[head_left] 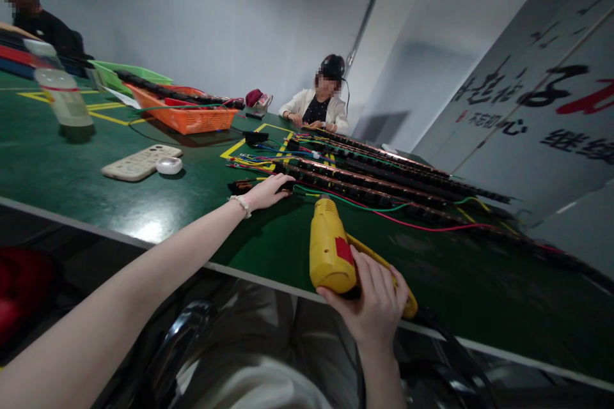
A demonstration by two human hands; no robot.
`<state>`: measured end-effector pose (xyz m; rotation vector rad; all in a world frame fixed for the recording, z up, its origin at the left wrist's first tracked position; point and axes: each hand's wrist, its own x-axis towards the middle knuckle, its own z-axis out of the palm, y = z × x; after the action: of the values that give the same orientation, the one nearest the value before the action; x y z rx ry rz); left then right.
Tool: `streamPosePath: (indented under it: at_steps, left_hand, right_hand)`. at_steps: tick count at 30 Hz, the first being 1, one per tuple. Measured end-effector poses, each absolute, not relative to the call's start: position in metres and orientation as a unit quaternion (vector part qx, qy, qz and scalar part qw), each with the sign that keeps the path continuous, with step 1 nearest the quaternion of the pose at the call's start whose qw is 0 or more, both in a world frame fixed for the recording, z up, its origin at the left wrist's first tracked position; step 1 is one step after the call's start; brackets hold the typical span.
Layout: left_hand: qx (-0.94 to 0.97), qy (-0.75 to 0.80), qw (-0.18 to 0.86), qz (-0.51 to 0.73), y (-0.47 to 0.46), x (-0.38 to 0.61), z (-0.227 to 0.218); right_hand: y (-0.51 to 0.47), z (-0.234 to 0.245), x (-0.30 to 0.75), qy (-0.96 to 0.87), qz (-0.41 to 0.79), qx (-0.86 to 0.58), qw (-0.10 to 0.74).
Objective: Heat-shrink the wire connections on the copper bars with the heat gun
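My right hand [377, 294] is wrapped round the handle of a yellow heat gun [330, 249] with a red patch on its side. The gun's nozzle points away from me, toward a green wire [378, 209] and a red wire [432, 229]. Over a short black part [240, 187] with copper-coloured pieces lies my left hand [271, 192], its fingers closed on the part's right end. Its fingertips are partly hidden. Just beyond, long black strips [355, 179] with copper-coloured bars run off to the right, with coloured wire ends at their left.
On the left stand a bottle [64, 99], a phone [141, 163] and a small white case [169, 166]. An orange basket [185, 118] holds another black strip; a green basket [129, 77] is behind it. A person [316, 102] works across the table [268, 236]; another sits far left.
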<state>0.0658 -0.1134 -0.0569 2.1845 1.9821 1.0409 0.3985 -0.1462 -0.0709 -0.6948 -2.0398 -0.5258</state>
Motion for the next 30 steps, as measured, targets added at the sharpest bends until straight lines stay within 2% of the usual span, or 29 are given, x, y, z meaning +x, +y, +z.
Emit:
streamPosePath:
  at_steps: [16, 30]
  left_hand:
    - [0.695, 0.65, -0.003, 0.308, -0.114, 0.069, -0.056]
    - [0.694, 0.641, -0.016, 0.326, -0.114, 0.07, -0.058]
  right_hand:
    - [-0.16, -0.066, 0.392, -0.777, -0.275, -0.373, 0.426]
    - [-0.192, -0.066, 0.355, -0.82, -0.18, -0.341, 0.423]
